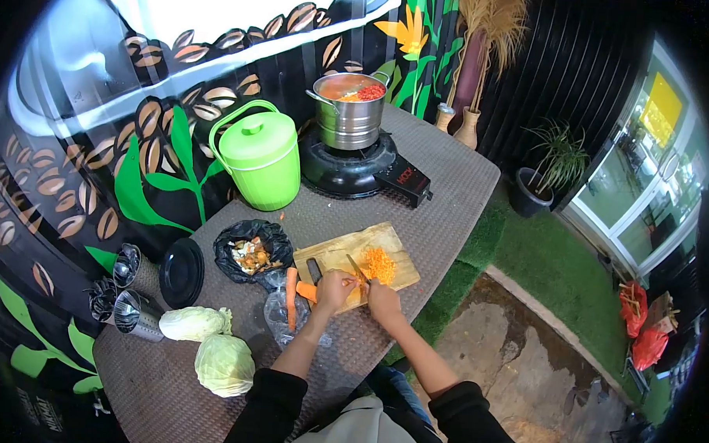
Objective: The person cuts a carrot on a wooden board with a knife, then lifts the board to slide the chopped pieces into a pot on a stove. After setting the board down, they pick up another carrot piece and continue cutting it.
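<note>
On a wooden cutting board (400, 279), my right hand (384, 299) is closed round the handle of a knife (355, 265), whose blade points away from me. My left hand (336, 289) has its fingers bent together beside the blade, over orange pieces; what they press on is too small to tell. A heap of diced carrot (379, 264) lies on the board, right of the blade. By my left wrist are a carrot piece (306, 291) and a long carrot (291, 297), which rests partly on a clear plastic bag (276, 314). A dark-handled tool (314, 270) lies on the board's left side.
A steel pot (349, 121) with red and orange food stands on a black stove (348, 170). Left of it are a green lidded bucket (260, 160) and a black bag of scraps (252, 253). Cabbage (224, 365), a pale leafy head (195, 324), black plates (182, 273) and cutlery holders (138, 315) stand further left.
</note>
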`<move>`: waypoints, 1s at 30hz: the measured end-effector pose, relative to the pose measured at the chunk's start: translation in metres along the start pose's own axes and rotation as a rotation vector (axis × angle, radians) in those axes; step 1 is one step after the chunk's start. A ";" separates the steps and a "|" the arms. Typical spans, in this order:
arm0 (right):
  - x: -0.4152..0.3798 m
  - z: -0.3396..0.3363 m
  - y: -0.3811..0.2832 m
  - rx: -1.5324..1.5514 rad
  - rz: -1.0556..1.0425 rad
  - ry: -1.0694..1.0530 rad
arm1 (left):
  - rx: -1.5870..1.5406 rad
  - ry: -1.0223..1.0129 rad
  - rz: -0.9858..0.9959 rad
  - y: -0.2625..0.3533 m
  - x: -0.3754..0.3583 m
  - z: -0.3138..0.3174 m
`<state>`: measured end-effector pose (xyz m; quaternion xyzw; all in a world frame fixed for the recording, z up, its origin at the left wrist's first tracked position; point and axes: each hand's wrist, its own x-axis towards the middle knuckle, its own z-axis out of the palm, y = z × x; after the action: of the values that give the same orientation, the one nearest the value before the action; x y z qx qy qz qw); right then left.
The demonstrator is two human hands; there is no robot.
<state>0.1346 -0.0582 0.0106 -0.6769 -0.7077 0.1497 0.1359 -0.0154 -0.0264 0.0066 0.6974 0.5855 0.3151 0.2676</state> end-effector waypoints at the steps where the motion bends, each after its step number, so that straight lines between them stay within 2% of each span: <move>1: 0.005 -0.003 0.003 -0.003 -0.062 -0.010 | 0.002 0.001 0.003 0.001 0.001 -0.001; 5: -0.010 0.008 -0.004 0.006 -0.038 0.022 | -0.016 0.018 0.065 -0.006 0.002 0.001; 7: -0.024 0.012 -0.020 0.064 0.151 0.002 | -0.032 0.010 0.059 -0.006 0.003 0.002; 11: -0.014 0.011 -0.016 0.044 0.125 0.042 | 0.009 -0.022 0.020 -0.001 0.000 -0.002; 13: -0.006 0.004 -0.006 0.035 0.033 0.018 | 0.023 -0.024 0.020 0.000 0.003 -0.001; 16: -0.015 0.002 -0.004 0.024 0.049 -0.006 | -0.066 0.022 0.003 -0.004 0.002 -0.001; 22: -0.021 0.000 -0.008 0.048 0.128 -0.005 | -0.248 0.100 0.110 -0.017 0.005 0.005; 24: -0.022 0.000 -0.010 0.084 0.148 0.010 | -0.442 0.044 -0.032 -0.015 0.007 0.004; 27: -0.028 0.001 -0.016 0.136 0.158 0.029 | -0.481 0.109 -0.084 -0.006 0.004 -0.004; 28: -0.031 0.002 -0.018 0.154 0.148 0.030 | -0.482 0.109 -0.081 -0.005 0.003 -0.005; 30: -0.036 0.004 -0.022 0.127 0.100 -0.030 | -0.484 0.219 0.060 -0.004 0.002 -0.005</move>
<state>0.1139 -0.0954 0.0158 -0.6991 -0.6640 0.2113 0.1602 -0.0217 -0.0239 0.0070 0.5920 0.4974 0.5274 0.3521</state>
